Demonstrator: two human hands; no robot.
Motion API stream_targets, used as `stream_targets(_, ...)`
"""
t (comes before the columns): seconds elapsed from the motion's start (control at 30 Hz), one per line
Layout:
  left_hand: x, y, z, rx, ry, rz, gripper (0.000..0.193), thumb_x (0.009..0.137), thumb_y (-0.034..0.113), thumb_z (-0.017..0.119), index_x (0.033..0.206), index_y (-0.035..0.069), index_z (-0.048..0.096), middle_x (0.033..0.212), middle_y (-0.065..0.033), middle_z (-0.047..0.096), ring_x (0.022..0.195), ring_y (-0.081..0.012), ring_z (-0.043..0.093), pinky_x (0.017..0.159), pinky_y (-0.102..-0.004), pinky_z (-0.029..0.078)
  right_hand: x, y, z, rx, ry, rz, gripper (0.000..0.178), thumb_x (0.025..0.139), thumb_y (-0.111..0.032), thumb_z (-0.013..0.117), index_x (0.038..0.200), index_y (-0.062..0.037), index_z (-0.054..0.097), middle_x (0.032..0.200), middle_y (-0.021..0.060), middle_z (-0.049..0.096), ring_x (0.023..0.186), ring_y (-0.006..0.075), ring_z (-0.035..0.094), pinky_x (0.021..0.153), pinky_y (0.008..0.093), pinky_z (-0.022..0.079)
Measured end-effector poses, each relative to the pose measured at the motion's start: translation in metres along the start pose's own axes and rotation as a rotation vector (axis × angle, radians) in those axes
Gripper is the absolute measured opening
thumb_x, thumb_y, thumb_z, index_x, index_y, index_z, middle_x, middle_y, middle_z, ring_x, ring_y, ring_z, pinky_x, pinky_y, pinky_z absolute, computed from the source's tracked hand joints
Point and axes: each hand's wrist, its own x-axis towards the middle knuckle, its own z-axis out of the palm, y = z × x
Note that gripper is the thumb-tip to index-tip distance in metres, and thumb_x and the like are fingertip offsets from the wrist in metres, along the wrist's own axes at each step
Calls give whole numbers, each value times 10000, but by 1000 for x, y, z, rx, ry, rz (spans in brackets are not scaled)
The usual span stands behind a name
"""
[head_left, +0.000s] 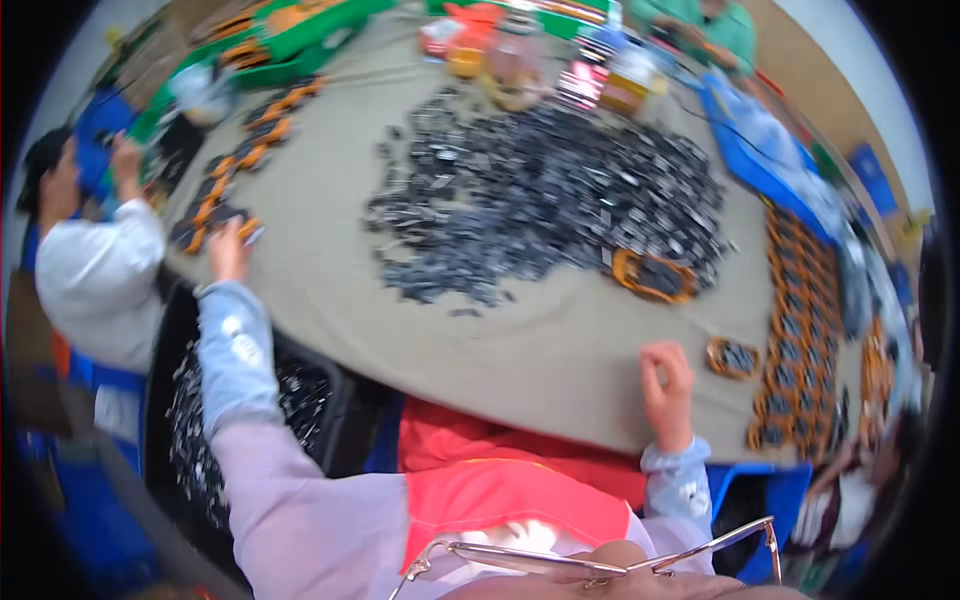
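Observation:
My left hand (pixel 229 250) reaches out to the far left of the table. Its fingers are closed on an orange and black plastic casing (pixel 250 231), at the near end of a line of similar casings (pixel 213 190). Blur hides the exact grip. Over the table's front edge at the right, my right hand (pixel 668 385) is curled with thumb and fingers together, and nothing shows in it. To its right lies a single orange and black casing (pixel 733 357). Another, larger-looking casing (pixel 654 275) rests against the near right edge of a broad heap of small black pieces (pixel 540 190).
Rows of orange and black casings (pixel 800 320) cover the table's right side. A black bin (pixel 335 400) of small dark pieces stands below my left arm. Jars (pixel 512 70) stand behind the heap. One person (pixel 100 270) sits at the left, another (pixel 735 40) across the table.

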Motion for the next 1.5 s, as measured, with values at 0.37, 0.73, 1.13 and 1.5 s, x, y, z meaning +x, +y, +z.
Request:
stream_targets(0.37, -186, 78, 117, 464, -125, 649, 161, 941, 132, 655, 1069, 34, 657, 979, -137, 659, 942, -260, 647, 848, -378, 507, -48, 107, -135, -728, -115, 128, 624, 809, -166, 753, 1394, -112, 541, 1476, 135, 472, 1396, 417, 380, 1118, 517, 335)
stream_targets(0.73, -332, 93, 254, 764, -978, 1151, 94, 809, 103, 720, 899, 75, 712, 883, -69, 619, 896, -295, 591, 788, -419, 490, 1, -20, -24, -416, -401, -205, 628, 774, -237, 786, 1360, -156, 578, 1338, 78, 577, 1296, 362, 468, 1093, 518, 341)
stream_targets(1.13, -356, 104, 263, 939, -1273, 1115, 124, 781, -17, 616, 897, 20, 589, 907, -142, 585, 923, -355, 579, 793, -427, 512, 23, -12, -3, -120, -484, -334, 536, 764, -241, 791, 1265, -123, 643, 1240, 78, 616, 1143, 324, 547, 984, 444, 440)
stream_targets(1.5, -367, 108, 247, 665, -1423, 1266, 211, 723, 5, 635, 931, 39, 621, 903, -88, 545, 867, -296, 557, 752, -373, 513, 36, -9, 4, -89, -553, -373, 513, 759, -254, 800, 1242, -147, 662, 1206, 39, 630, 1120, 281, 561, 959, 426, 448)
